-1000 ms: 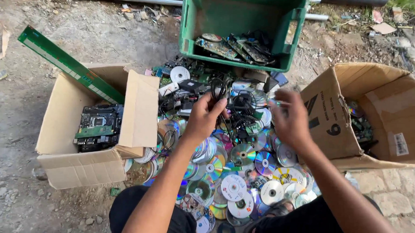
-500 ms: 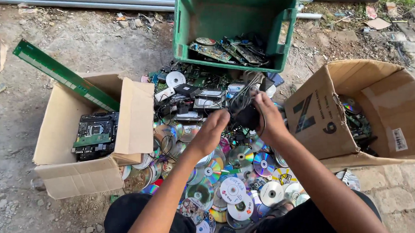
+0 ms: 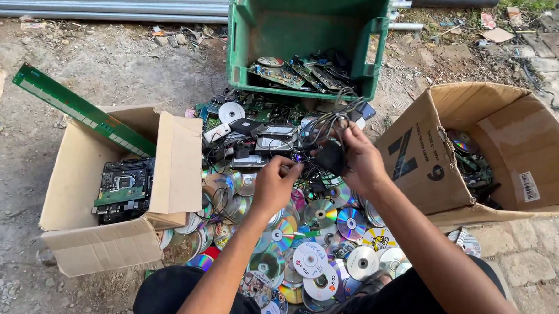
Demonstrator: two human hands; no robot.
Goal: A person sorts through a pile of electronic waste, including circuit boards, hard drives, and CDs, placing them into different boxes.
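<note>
Our right hand [image 3: 361,163] clamps a black device [image 3: 331,156] above the disc pile [image 3: 308,237]; our left hand [image 3: 274,187] pinches its tangled cable [image 3: 325,120]. Pulling hard may, we judge, snag the cable and scatter discs

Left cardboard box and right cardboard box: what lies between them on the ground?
In the head view, a heap of shiny discs, with both hands above it: left hand, right hand.

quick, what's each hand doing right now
Left hand: fingers curled on the thin black cable, above the pile of discs.
Right hand: closed around a small black device with tangled cables.
</note>
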